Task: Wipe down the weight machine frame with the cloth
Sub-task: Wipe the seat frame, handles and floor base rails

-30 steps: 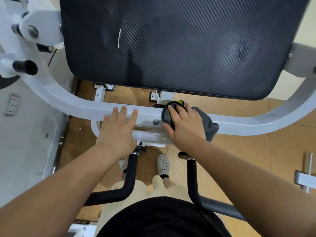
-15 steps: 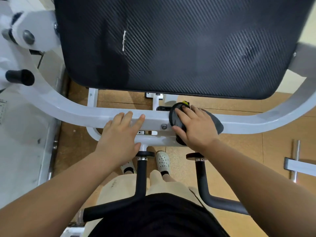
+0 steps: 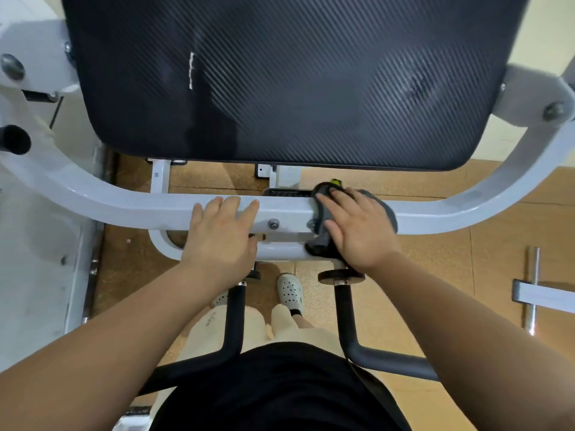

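Head camera finds us pressing the grey cloth onto the white frame with our right hand flat, our left hand spread beside a bolt, black pad close above, black handles beneath.

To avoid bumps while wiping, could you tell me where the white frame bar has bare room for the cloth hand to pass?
The frame bar is bare right of the cloth under the right hand, up its curve, and left of the left hand toward the black knob. Between the hands it is crowded: a bolt and little room.
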